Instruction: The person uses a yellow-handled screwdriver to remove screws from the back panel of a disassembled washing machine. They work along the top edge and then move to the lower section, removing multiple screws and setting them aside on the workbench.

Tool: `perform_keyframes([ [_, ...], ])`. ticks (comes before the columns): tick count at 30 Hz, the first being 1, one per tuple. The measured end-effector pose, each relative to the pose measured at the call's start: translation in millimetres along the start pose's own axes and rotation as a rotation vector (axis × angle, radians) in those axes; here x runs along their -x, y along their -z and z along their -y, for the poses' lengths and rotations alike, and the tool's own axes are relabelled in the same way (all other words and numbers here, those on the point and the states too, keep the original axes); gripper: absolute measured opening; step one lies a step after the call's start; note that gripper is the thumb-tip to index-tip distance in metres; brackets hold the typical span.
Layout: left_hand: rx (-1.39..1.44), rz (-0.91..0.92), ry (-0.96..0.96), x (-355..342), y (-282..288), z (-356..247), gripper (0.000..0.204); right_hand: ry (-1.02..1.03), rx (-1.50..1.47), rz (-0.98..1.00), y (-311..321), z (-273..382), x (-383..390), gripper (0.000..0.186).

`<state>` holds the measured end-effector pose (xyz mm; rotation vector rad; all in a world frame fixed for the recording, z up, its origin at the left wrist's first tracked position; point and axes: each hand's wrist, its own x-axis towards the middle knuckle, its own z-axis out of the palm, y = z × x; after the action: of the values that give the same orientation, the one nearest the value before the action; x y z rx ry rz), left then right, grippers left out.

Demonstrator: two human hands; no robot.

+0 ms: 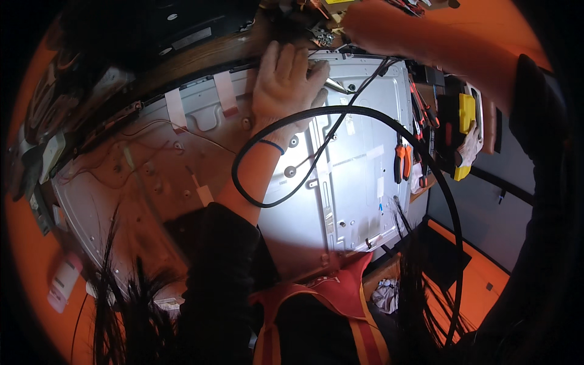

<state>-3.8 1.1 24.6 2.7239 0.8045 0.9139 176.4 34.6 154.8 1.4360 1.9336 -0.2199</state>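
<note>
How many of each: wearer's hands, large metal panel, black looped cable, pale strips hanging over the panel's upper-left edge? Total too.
Hands: 2, left hand and right hand
Metal panel: 1
Looped black cable: 1
Pale strips: 2
Total: 6

A head-worn fisheye view looks steeply down from close above a grey metal panel [359,188].
</note>
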Motion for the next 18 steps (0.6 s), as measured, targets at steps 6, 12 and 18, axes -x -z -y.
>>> perform_keyframes([
  [6,-0.022,0.054,0.005,2,1,2,0.041,0.256,0.492,-0.036,-14,1,25,0.012],
  [12,-0.039,0.021,-0.003,3,-2,1,0.04,-0.439,-0.329,0.208,-7,-12,-4,0.018],
  [18,-0.051,0.033,0.004,4,0,-1,0.039,0.428,1.055,0.05,-26,-6,1,0.018],
])
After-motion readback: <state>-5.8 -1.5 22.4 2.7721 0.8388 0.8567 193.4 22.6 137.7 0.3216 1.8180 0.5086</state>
